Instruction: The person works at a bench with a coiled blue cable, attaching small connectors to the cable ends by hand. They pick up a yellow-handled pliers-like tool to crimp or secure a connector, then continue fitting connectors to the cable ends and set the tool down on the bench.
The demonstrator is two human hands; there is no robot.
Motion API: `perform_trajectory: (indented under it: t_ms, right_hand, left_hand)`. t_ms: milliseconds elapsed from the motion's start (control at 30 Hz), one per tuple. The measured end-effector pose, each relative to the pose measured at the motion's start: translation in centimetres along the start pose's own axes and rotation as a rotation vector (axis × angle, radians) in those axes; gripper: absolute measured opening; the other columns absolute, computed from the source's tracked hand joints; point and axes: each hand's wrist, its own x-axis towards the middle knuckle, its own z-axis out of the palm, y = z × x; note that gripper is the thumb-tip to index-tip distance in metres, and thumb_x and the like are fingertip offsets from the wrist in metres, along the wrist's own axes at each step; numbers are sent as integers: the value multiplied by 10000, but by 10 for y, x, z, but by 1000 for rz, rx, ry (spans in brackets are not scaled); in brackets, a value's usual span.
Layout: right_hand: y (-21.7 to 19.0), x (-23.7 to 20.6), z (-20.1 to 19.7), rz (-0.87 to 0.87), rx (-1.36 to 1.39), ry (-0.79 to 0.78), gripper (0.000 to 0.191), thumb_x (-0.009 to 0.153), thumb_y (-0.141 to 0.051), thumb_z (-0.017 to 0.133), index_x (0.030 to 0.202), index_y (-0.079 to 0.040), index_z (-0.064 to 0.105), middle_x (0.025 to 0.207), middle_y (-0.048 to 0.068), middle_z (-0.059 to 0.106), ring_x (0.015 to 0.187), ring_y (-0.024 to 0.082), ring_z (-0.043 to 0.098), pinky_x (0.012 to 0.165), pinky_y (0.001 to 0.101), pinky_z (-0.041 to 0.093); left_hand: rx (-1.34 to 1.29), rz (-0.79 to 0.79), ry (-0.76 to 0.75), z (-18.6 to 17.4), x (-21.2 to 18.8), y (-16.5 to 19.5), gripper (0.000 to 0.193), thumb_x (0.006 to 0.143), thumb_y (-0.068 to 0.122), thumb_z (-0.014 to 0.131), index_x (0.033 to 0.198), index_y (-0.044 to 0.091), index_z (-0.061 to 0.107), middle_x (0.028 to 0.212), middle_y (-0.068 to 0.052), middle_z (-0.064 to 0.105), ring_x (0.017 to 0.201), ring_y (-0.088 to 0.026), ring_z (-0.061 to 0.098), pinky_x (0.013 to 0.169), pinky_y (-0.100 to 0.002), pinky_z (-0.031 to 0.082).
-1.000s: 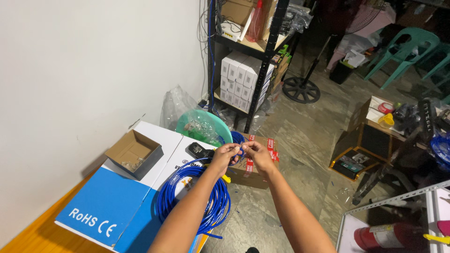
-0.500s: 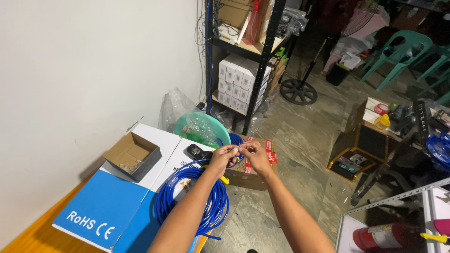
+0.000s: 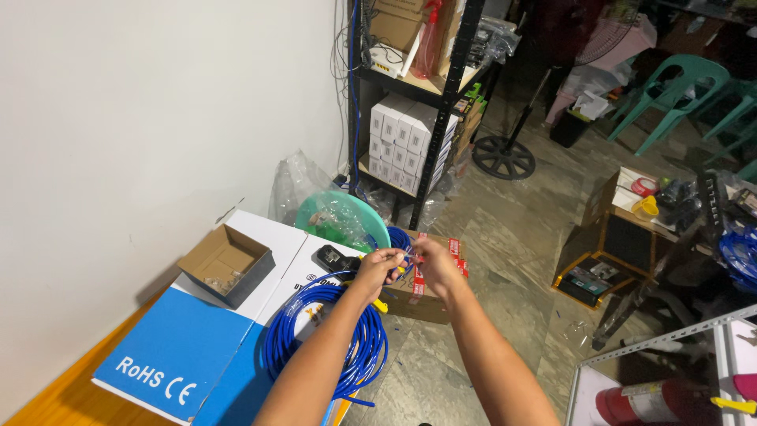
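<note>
Head view, one moment. Item: blue cable end (image 3: 404, 256), pinched between the fingertips of left hand (image 3: 377, 267) and right hand (image 3: 435, 267), both hands closed on it and nearly touching, held just above the tabletop's near edge. Below: coil of blue cable (image 3: 325, 339) lying on a large white-and-blue box (image 3: 197, 347). Beside it: small open cardboard box (image 3: 226, 263); black tool (image 3: 334, 257); green basin (image 3: 341, 221) in clear plastic.
</note>
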Motion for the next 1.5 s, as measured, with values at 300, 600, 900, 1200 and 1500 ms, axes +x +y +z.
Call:
perform_trajectory:
  t_ms: [300,600,900,1200,1500]
  right_hand:
    - [-32,-17,10,71,-404,19,181,904,-119,696,1058,-25,693,1013,-6,715,982,110,638,910,270,491]
    - [-5,4,7,-177,-380,184,212,998,-136,661,1156,5,665,985,24,673,918,116,603,857,280,486]
    - [-2,-17,14,-9,-370,12,233,940,-119,682,1147,-11,670,970,36,731,882,113,665,829,287,538]
    - [12,-19,25,-143,-423,169,215,928,-113,721,1109,0,700,936,36,722,823,100,648,761,267,536]
    - [16,-32,42,-57,-253,239,132,941,-155,715,1036,-65,697,908,-1,695,787,89,595,692,247,471]
  left_hand:
    - [-7,14,17,2,-1,0,235,966,202,691,1133,37,683,902,-43,702,627,-75,551,540,-214,403]
    - [-30,14,27,-5,1,-3,240,978,189,679,1157,29,679,913,-49,689,644,-80,549,553,-220,414]
    - [-84,95,14,-5,5,-7,230,991,151,647,1172,10,664,954,-48,685,797,-104,646,725,-247,538]
    - [44,219,120,8,-6,1,189,940,109,718,1088,-8,707,905,-48,719,743,-117,662,679,-257,546]
    - [-25,257,121,-4,4,-13,194,951,103,705,1111,-7,720,936,-38,727,786,-109,651,741,-253,533]
